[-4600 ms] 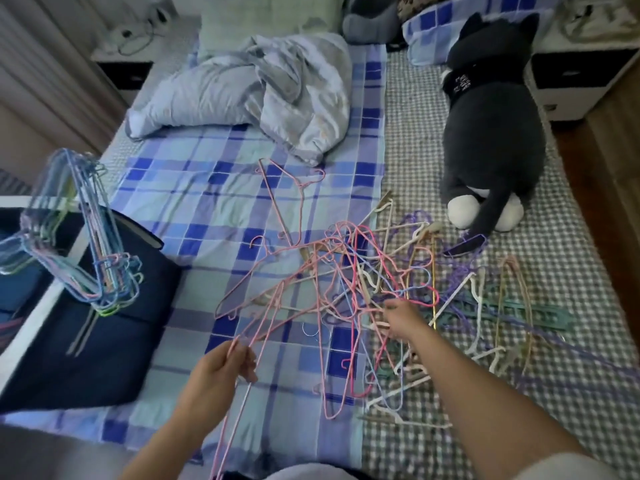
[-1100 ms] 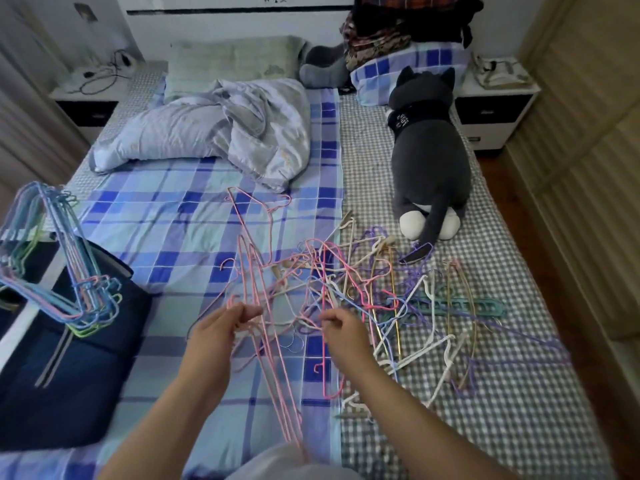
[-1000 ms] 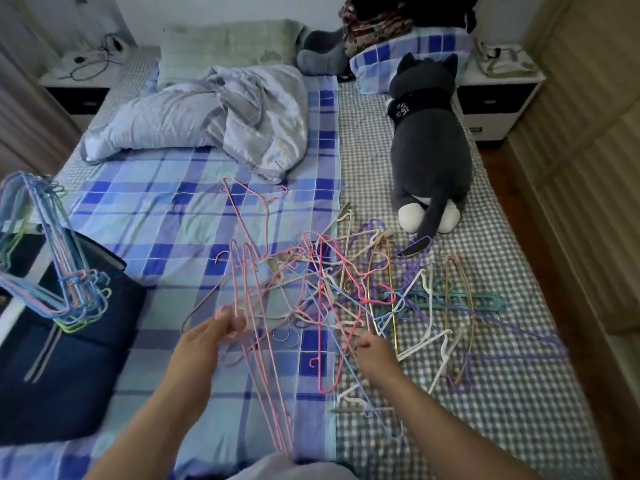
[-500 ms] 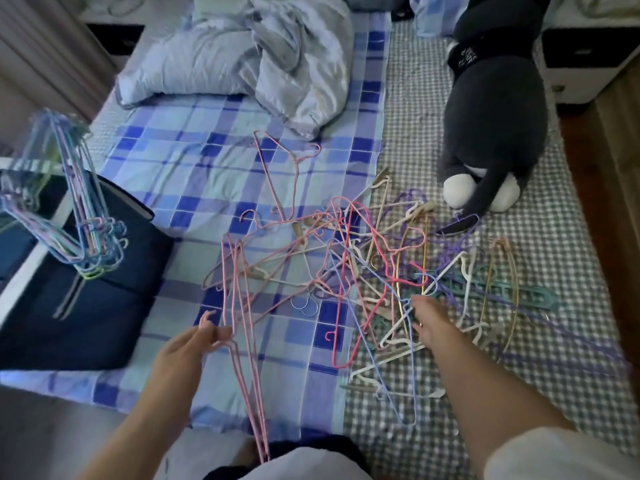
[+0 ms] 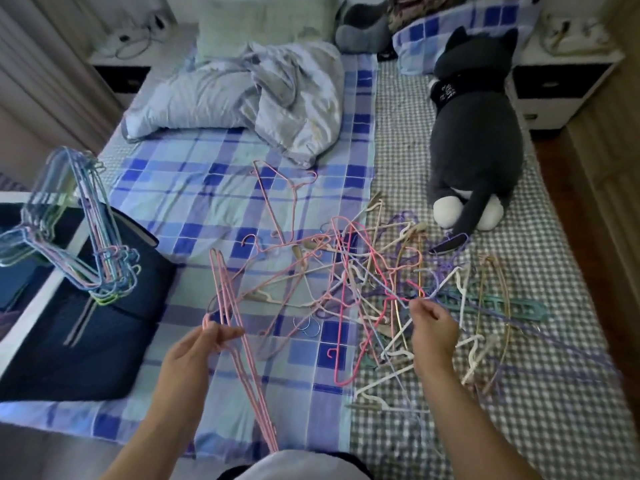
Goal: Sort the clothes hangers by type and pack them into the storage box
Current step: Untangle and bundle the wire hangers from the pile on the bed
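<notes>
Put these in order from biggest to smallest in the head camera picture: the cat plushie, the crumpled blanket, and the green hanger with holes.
1. Crumpled blanket, the largest.
2. Cat plushie, somewhat smaller.
3. Green hanger with holes, the smallest, long but thin.
The hanger lies nearer the camera, yet it still looks smallest.

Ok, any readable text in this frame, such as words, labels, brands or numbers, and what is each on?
Nothing can be read.
White print on the black collar of the plush cat: too small and blurred to read.
No lettering shows on the hangers, the dark storage box or the bedding.
</notes>
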### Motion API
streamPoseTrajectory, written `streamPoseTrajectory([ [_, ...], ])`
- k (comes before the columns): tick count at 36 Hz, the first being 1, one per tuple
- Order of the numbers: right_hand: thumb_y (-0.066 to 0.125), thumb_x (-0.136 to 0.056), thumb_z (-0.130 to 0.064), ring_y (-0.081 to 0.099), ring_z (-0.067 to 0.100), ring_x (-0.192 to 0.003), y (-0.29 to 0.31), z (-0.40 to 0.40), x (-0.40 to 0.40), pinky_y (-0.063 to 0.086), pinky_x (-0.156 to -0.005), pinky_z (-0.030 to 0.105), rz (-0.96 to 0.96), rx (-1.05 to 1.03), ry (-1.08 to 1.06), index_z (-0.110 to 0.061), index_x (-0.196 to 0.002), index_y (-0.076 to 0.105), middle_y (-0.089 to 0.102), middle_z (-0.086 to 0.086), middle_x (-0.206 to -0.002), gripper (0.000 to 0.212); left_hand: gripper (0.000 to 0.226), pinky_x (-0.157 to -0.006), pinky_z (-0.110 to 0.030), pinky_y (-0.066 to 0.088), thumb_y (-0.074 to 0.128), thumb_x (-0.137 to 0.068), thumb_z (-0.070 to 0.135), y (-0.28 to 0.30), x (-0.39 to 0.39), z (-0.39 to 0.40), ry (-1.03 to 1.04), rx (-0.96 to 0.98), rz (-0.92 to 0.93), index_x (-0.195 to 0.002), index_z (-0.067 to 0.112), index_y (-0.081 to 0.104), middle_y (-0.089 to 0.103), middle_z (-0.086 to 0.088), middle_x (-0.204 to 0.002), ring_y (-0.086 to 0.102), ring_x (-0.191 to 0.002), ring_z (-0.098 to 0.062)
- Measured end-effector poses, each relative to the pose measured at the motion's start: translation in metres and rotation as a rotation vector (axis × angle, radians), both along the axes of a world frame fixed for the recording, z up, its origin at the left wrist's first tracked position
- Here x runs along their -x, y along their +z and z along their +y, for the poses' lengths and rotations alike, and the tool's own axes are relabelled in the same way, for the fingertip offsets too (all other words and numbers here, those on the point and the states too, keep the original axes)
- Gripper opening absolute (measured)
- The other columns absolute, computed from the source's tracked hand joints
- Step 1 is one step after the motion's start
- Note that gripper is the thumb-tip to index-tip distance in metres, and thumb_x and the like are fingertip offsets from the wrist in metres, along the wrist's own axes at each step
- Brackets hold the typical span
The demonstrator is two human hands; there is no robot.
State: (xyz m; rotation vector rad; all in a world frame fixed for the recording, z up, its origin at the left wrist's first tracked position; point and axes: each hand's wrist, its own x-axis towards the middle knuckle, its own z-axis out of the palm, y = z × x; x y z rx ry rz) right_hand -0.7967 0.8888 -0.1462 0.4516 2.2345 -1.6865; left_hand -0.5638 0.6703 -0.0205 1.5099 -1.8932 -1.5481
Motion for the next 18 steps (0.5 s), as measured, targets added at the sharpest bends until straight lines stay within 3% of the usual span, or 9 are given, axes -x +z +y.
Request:
streamPoseTrajectory([
  [3, 0.07, -0.092, -0.006, 0.065, 0.015, -0.087, 0.025, -0.003, -0.003, 0.053, -0.082, 0.031, 0.158, 0.027, -0.027, -0.019, -0.094, 0.059, 0.067, 0.0, -0.093, 0.017, 0.033, -0.086, -0.013, 0.045, 0.05, -0.105, 0.012, 0.007, 0.004, -0.004, -0.063, 0.054, 0.065, -0.094, 0.008, 0.081, 0.078, -0.006, -0.095, 0.064, -0.101, -0.029],
  [7, 0.065, -0.093, -0.001, 0.062, 0.006, -0.085, 0.057, -0.005, 0.003, 0.047, -0.076, 0.019, 0.318, 0.012, 0.039, -0.021, -0.098, 0.058, 0.064, -0.004, -0.093, 0.022, 0.033, -0.09, -0.02, 0.046, 0.048, -0.106, 0.014, 0.022, 0.013, -0.006, -0.114, 0.073, 0.118, -0.099, 0.007, 0.079, 0.079, 0.002, -0.097, 0.069, -0.101, -0.018],
  [9, 0.06, -0.096, -0.004, 0.064, 0.012, -0.09, 0.063, -0.006, 0.008, 0.051, -0.078, 0.022, 0.367, 0.001, 0.115, -0.03, -0.095, 0.062, 0.066, -0.003, -0.098, 0.026, 0.034, -0.094, -0.022, 0.044, 0.047, -0.107, 0.019, 0.028, 0.018, -0.005, -0.121, 0.052, 0.156, -0.101, 0.006, 0.078, 0.08, 0.003, -0.097, 0.07, -0.101, -0.009],
  [13, 0.059, -0.097, -0.005, 0.066, 0.027, -0.093, 0.081, -0.006, 0.012, 0.058, -0.083, 0.049, 0.383, 0.04, 0.173, -0.043, -0.086, 0.066, 0.066, -0.001, -0.098, 0.04, 0.036, -0.105, -0.031, 0.043, 0.046, -0.107, 0.022, 0.035, 0.023, -0.004, -0.143, 0.064, 0.199, -0.102, 0.006, 0.077, 0.08, 0.003, -0.098, 0.071, -0.101, -0.008],
  [18, 0.055, -0.097, -0.002, 0.065, 0.018, -0.095, 0.116, -0.006, 0.002, 0.057, -0.085, 0.047, 0.57, 0.101, 0.186, -0.026, -0.094, 0.063, 0.065, -0.007, -0.097, 0.026, 0.035, -0.11, -0.044, 0.042, 0.047, -0.107, 0.024, 0.038, 0.023, -0.006, -0.095, 0.056, 0.233, -0.097, 0.008, 0.076, 0.08, 0.001, -0.094, 0.071, -0.1, -0.014],
])
